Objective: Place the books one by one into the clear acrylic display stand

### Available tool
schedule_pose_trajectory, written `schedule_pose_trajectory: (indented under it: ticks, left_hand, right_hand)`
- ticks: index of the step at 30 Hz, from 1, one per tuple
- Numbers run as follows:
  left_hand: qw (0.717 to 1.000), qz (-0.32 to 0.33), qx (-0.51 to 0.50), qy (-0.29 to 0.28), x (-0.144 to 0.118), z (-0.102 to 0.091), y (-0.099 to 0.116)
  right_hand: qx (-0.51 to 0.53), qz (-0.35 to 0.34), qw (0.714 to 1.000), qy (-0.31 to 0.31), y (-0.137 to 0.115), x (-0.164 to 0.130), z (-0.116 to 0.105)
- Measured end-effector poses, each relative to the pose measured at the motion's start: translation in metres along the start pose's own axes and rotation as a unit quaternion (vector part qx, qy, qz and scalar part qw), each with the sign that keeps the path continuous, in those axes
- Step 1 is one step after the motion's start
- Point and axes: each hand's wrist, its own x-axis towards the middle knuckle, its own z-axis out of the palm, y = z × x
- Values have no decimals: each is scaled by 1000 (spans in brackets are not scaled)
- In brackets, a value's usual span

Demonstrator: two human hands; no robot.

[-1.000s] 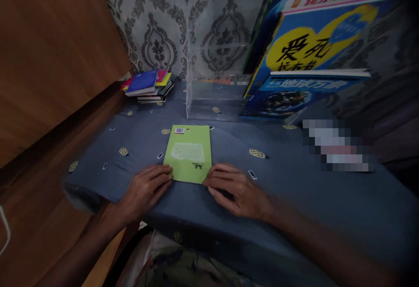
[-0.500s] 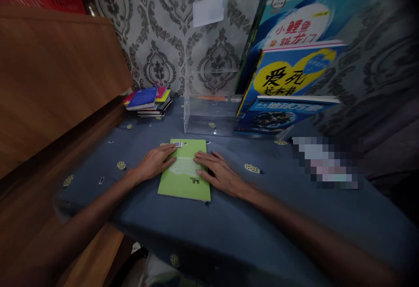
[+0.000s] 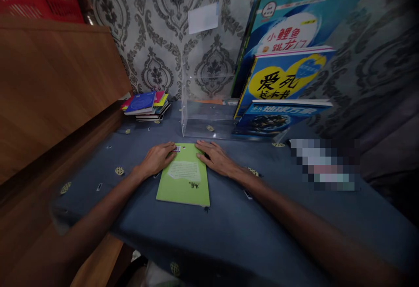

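Observation:
A thin green book (image 3: 186, 186) lies closed and flat on the dark blue tablecloth (image 3: 235, 230), with a barcode and a pale text patch on its upward cover. My left hand (image 3: 157, 159) rests at its upper left edge, fingers stretched over the barcode corner. Across from it, my right hand (image 3: 218, 158) lies with its fingers extended on the upper right corner. Both hands touch the book from above and neither grips it. Under the fingers, parts of the cover are hidden.
A clear acrylic rack (image 3: 183, 117) stands behind, holding upright books (image 3: 275, 119) on its right side. At the back left is a stack of small books (image 3: 144, 105). A wooden cabinet (image 3: 59, 90) borders the left; a pixelated object (image 3: 324, 165) lies at right.
My right hand has slid up the green book from its middle right side to the upper right corner. My left hand stays at the upper left. The view has shifted slightly.

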Motion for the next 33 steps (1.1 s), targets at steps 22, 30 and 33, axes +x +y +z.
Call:
schedule_pose_trajectory:
  ticks: [22, 30, 33]
  left_hand:
    - [991, 132, -17, -18, 65, 17, 55]
    - [989, 141, -48, -10, 56, 21, 50]
    - [987, 149, -59, -17, 41, 15, 49]
  right_hand:
    - [8, -31, 997, 66, 6, -31, -8]
    - [-3, -26, 998, 56, 1, -31, -12]
    - [27, -23, 997, 72, 3, -31, -14]
